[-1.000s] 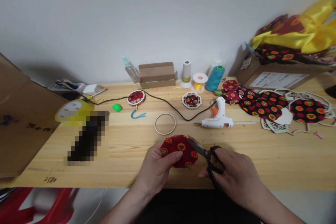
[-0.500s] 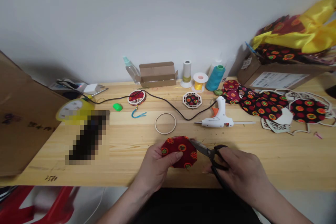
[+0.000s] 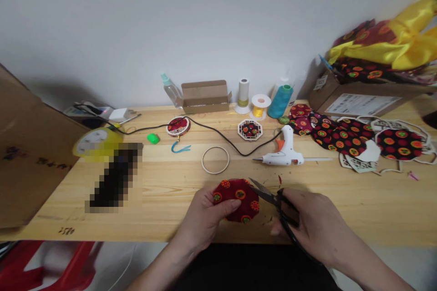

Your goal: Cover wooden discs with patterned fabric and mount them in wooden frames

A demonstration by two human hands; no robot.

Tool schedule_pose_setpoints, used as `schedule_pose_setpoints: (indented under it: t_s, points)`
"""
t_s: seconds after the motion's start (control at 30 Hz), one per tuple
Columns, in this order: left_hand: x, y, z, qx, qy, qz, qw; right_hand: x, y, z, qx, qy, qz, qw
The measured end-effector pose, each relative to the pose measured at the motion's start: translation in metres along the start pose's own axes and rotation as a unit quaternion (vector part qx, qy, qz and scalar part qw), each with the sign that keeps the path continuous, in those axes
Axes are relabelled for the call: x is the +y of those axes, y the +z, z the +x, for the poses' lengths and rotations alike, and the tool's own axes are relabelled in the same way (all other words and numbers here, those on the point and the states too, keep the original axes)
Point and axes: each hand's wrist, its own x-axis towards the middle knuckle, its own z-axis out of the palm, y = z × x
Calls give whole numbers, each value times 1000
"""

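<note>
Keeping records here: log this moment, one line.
left hand: holds fabric; right hand: holds scissors, open at fabric's edge; ring: on table

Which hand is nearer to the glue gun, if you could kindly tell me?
Right. The right hand, holding scissors, is on the near side of the glue gun; the left hand, holding red fabric, is farther away, to its near left.

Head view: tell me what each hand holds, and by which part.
Left hand: the red patterned fabric piece, by its left side, thumb on top. Right hand: the scissors, by their handles.
</note>
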Motion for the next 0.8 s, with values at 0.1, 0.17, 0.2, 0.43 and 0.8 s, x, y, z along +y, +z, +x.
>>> schedule_pose_setpoints:
  t_s: [0.1,0.17,0.2,0.43,0.8]
  points:
    - [-1,1,-1,-7,-5,5,1000,-2,-3,2,-11,-2,-8,1000]
    - [-1,0,-1,-9,-7,13,1000,-3,-5,3,-10,-7,-11,1000]
    - [0,0,-1,-11,-10,18,1000,-3,-5,3,-7,-11,-13,1000]
    - [1,-2,-1,-35,-17,43,998,-5,-7,4,5,-36,-31,999]
    - [2,-1,-5,-32,-26,42,998,-1,-2,4,43,-70,-45,996]
